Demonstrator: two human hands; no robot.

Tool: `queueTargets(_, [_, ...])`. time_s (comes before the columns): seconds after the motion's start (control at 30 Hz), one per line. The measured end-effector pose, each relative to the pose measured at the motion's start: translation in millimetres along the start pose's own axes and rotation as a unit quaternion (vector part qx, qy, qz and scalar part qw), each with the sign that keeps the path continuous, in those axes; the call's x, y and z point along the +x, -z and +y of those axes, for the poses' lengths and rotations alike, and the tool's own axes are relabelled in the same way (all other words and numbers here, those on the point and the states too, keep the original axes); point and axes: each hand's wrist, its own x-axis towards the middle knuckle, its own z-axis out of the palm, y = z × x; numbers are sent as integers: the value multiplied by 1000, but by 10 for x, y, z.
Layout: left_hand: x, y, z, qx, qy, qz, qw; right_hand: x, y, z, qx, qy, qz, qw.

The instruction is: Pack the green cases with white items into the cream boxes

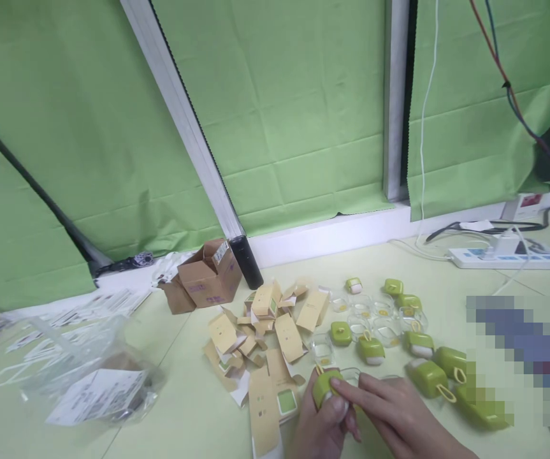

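A small green and white case with a yellow loop (326, 386) is held near the bottom centre. My left hand (320, 427) wraps round it from below, thumb on its lower front. From the right, my right hand (394, 408) reaches over with its index fingertip touching the green face; its other fingers are curled and partly hidden. Several similar green cases (426, 377) lie to the right, some with yellow loops. Clear plastic pieces (386, 331) sit among them. Opened tan cartons (289, 336) are piled left of my hands.
A brown cardboard box (210, 274) and a black cylinder (246, 262) stand by the wall. At left lies a clear plastic bag (97, 382) with a white label. A white power strip (513, 257) with cables lies at right. A blurred patch covers the lower right.
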Motion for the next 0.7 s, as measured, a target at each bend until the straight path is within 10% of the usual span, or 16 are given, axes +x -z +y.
queueTargets(0.3, [47,-135,91,-51,17,3,999,-21,-90,-52,-91,8,85,992])
queueTargets(0.7, [-20,-290,58,-143,38,123,981,-73,-216,-85,19,-22,34,999])
